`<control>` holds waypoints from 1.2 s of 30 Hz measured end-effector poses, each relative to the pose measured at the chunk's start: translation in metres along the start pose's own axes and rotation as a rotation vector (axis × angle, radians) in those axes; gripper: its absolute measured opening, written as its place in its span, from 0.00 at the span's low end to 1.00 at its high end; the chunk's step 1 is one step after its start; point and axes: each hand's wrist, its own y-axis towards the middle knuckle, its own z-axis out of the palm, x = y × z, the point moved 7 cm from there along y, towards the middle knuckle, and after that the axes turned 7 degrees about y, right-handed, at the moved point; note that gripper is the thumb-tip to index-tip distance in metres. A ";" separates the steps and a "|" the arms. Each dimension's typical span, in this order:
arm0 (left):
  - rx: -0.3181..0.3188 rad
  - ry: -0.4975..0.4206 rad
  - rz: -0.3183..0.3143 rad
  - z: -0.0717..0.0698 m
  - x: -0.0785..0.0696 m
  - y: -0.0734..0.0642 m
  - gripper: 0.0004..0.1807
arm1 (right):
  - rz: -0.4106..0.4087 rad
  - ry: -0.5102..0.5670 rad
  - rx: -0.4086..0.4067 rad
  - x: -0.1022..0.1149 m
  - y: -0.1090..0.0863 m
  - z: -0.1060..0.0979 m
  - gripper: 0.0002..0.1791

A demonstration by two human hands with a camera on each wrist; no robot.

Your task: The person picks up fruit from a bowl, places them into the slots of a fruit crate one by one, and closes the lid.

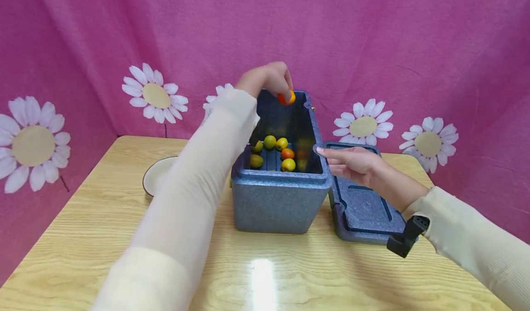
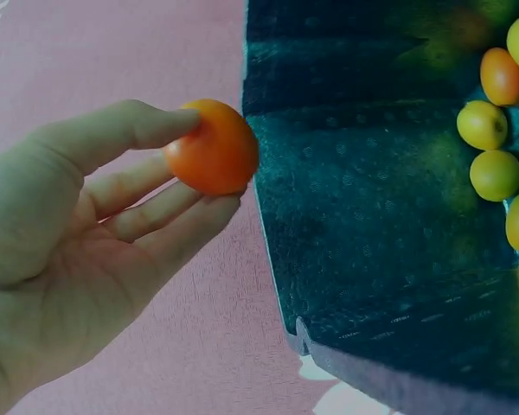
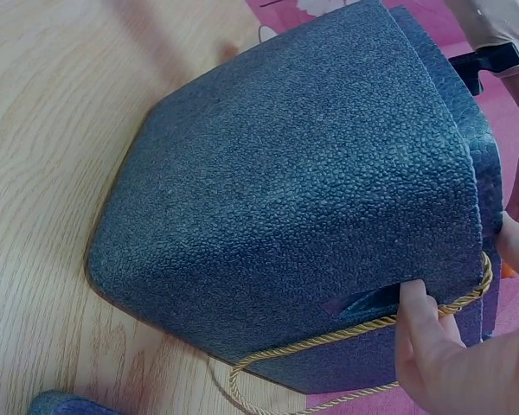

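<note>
My left hand is over the far end of a deep grey-blue foam box. Between its thumb and fingers it pinches a smooth, round orange-red fruit, level with the rim in the head view. Down on the box floor lie several yellow and greenish fruits and one orange-red fruit. At the box's right side is my right hand, its thumb on the rim and its fingers at a side slot. A twisted gold cord runs along that wall beside the fingers.
Right of the box, a matching foam lid lies on the wooden table. A pale dark-rimmed bowl stands to the left, partly hidden by my left sleeve. Pink cloth with daisies hangs behind the table.
</note>
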 end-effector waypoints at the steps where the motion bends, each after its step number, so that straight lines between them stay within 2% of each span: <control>1: 0.022 0.015 -0.005 0.003 -0.001 -0.001 0.18 | -0.002 -0.002 0.001 0.000 0.000 0.001 0.49; 2: 0.046 0.035 -0.009 0.005 -0.001 -0.002 0.18 | 0.000 -0.003 -0.001 0.000 0.000 0.001 0.49; 4: 0.054 0.082 -0.026 0.004 -0.001 -0.005 0.18 | -0.002 -0.004 0.001 -0.001 0.000 0.003 0.49; 6: 0.035 0.114 -0.050 -0.002 0.001 -0.010 0.20 | 0.000 -0.004 -0.001 -0.001 0.000 0.004 0.48; 10: -0.058 0.123 -0.079 -0.023 0.007 -0.022 0.25 | 0.003 -0.008 0.001 -0.002 0.001 0.006 0.46; 14: -0.140 0.085 -0.031 -0.036 0.015 -0.038 0.23 | 0.003 -0.006 0.002 -0.001 0.003 0.007 0.45; 18: -0.222 0.022 0.027 -0.037 0.029 -0.060 0.20 | -0.002 -0.007 -0.003 0.000 0.003 0.006 0.44; 22: -0.270 -0.055 0.046 -0.024 0.054 -0.078 0.19 | 0.001 -0.012 -0.016 -0.001 0.003 0.004 0.44; 28: -0.331 -0.062 0.071 0.007 0.094 -0.100 0.18 | -0.012 -0.032 0.011 -0.002 0.003 0.008 0.47; 33: -0.366 -0.083 0.047 0.030 0.129 -0.119 0.16 | -0.018 -0.020 0.016 -0.001 0.004 0.011 0.45; 36: -0.349 -0.085 0.026 0.050 0.146 -0.129 0.15 | -0.012 -0.028 0.017 -0.004 0.005 0.011 0.44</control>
